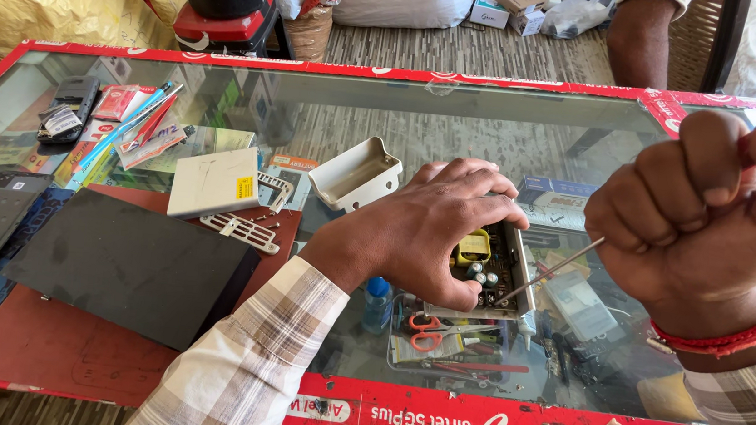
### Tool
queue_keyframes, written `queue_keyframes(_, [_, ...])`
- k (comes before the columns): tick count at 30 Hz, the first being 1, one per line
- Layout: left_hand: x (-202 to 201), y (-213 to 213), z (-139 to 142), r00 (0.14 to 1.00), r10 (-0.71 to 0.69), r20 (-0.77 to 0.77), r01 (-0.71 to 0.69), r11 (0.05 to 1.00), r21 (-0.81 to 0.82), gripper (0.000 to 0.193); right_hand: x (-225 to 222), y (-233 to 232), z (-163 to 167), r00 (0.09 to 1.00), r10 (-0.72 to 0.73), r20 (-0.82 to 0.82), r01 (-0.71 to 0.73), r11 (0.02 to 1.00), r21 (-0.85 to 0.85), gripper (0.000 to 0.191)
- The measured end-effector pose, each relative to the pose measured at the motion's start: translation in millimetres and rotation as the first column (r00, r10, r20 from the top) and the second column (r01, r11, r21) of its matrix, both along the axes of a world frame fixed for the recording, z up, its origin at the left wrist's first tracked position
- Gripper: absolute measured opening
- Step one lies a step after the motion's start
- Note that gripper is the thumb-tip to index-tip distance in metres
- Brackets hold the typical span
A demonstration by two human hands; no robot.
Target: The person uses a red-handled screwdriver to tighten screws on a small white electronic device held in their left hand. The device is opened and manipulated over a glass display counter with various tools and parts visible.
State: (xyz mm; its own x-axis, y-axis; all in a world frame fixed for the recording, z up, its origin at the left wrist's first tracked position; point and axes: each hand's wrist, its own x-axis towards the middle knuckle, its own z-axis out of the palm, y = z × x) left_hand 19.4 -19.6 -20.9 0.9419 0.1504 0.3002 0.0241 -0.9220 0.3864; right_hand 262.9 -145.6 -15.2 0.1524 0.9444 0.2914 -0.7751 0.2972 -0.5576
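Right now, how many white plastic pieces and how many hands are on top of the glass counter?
White plastic pieces: 3 (flat cover, open shell, vented strip)
Hands: 2 (left hand, right hand)
Total: 5

Left hand (426,230) spread over open circuit board (492,268), fingers pressing its edges, on glass table (494,132). Right hand (716,206) fisted around thin metal tool (548,273), tip touching board near small round capacitors. Red thread bracelet (731,339) on right wrist. White plastic cover (356,174) just behind left hand. White box (215,182) and black slab (132,264) to left. Scissors (436,332) under glass.
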Motion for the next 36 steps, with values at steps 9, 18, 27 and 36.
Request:
queue_keyframes(9, [0.2, -0.2, -2.3, 1.000, -0.002, 0.015, 0.002, 1.000, 0.005, 0.081, 7.8, -2.9, -8.4, 0.994, 0.010, 0.113, -0.021, 0.995, 0.099, 0.060])
queue_keyframes(18, [0.6, -0.7, -3.9, 1.000, 0.002, 0.020, -0.002, 1.000, 0.024, 0.079, 8.3, -1.5, -9.9, 0.994, 0.008, 0.111, -0.019, 0.995, 0.095, 0.061])
queue_keyframes(27, [0.8, -1.6, -3.5, 1.000, 0.013, 0.006, -0.013, 1.000, 0.020, 0.079, 5.7, -1.4, -10.5, 0.994, -0.011, 0.105, -0.002, 0.993, 0.116, 0.062])
queue_keyframes(36, [1.7, -1.3, -3.0, 1.000, 0.006, 0.002, -0.006, 1.000, 0.014, 0.078, -1.1, -3.4, -5.9, 0.995, -0.073, 0.070, 0.069, 0.996, 0.056, 0.064])
